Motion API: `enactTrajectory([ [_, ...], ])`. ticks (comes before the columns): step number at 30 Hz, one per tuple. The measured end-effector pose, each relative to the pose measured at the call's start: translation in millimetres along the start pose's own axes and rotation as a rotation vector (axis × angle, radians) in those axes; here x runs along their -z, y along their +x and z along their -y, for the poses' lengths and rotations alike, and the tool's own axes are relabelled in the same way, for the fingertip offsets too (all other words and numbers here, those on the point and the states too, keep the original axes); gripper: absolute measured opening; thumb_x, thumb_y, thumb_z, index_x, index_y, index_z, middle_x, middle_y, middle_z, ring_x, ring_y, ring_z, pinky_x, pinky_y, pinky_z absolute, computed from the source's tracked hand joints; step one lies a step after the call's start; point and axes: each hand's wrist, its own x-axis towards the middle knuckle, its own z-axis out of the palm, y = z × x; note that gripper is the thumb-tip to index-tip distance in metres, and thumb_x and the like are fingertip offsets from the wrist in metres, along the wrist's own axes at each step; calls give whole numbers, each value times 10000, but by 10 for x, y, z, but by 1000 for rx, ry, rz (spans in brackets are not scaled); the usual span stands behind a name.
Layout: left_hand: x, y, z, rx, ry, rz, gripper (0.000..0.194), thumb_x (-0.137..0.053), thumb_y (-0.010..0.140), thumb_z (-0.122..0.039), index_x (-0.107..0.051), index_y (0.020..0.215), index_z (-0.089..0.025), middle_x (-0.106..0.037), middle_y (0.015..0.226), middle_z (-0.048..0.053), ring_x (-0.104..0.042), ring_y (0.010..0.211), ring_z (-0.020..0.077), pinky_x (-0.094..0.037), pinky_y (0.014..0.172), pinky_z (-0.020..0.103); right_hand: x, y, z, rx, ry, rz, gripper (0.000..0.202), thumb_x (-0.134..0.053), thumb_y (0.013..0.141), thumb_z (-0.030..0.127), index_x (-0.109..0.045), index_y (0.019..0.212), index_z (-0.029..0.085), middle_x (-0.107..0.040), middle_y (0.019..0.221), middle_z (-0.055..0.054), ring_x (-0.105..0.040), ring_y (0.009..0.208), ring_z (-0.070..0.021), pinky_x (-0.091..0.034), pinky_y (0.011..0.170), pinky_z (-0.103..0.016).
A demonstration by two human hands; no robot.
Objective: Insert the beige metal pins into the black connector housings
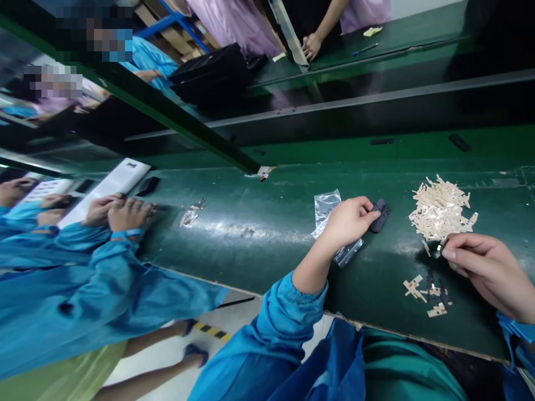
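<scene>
My left hand (348, 221) pinches a small black plastic part (380, 215) that rests on the green belt (267, 223). Under that wrist lies a clear plastic bag (326, 209). My right hand (485, 267) has its fingertips closed on a tiny dark piece (439, 247) at the near edge of a pile of pale beige strips (441, 210). A few loose beige and black bits (430, 291) lie on the belt below that hand.
A co-worker in a blue coat (83, 278) sits at my left, with both hands (119, 213) by a white tray (108, 189). A crumpled wrapper (190, 215) lies mid-belt. Another person's hand (311, 45) rests on the far bench near a pen (364, 50).
</scene>
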Motion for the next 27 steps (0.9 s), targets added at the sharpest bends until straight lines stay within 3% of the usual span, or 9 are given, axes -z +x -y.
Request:
enactTrajectory([
  [2, -16, -41, -38, -35, -108, -92, 146, -654, 964, -332, -647, 996, -190, -707, 716, 11, -623, 627, 152, -421, 608, 269, -27, 34, 17, 15, -4, -27, 282, -927, 731, 475, -822, 721, 213, -656, 677, -45, -483, 583, -141, -402, 516, -259],
  [4, -78, -106, -98, -88, -345, -60, 273, -599, 1003, -338, -615, 1227, -183, -703, 757, 6, -658, 639, 148, -479, 622, 263, -84, 82, 46, 34, -19, -52, 260, -928, 730, 459, -835, 749, 217, -699, 723, -55, -531, 606, -151, -439, 531, -257],
  [7, -265, -220, -198, -156, -684, 203, 525, -562, 1023, -346, -469, 1509, -169, -665, 811, -5, -645, 585, 118, -517, 588, 248, -190, 152, 80, 75, -24, -114, 228, -923, 723, 432, -839, 757, 223, -754, 799, -66, -609, 636, -165, -515, 564, -256],
  [11, -519, -335, -264, -137, -888, 445, 590, -558, 1007, -302, -436, 1557, -126, -663, 873, 18, -613, 559, 84, -503, 559, 217, -255, 188, 55, 88, -1, -201, 167, -892, 733, 391, -834, 749, 236, -776, 796, -55, -689, 659, -177, -589, 611, -248],
  [17, -576, -447, -258, -144, -901, 468, 671, -568, 1005, -237, -356, 1641, -208, -718, 963, 46, -692, 683, 107, -570, 710, 249, -238, 158, 39, 88, -34, -246, 119, -869, 742, 347, -831, 752, 235, -783, 754, -43, -725, 610, -170, -598, 555, -214],
  [22, -563, -515, -270, -211, -759, 416, 683, -522, 962, -111, -399, 1621, -245, -705, 992, 45, -718, 737, 118, -571, 719, 248, -280, 118, 105, 78, -99, -223, 114, -839, 745, 324, -825, 726, 213, -784, 697, -67, -739, 596, -181, -609, 558, -206],
  [27, -563, -548, -285, -244, -683, 384, 682, -503, 954, -86, -407, 1609, -253, -698, 996, 49, -739, 761, 137, -578, 718, 259, -297, 81, 113, 90, -94, -235, 78, -852, 721, 285, -821, 730, 214, -795, 711, -68, -759, 597, -193, -614, 551, -204],
])
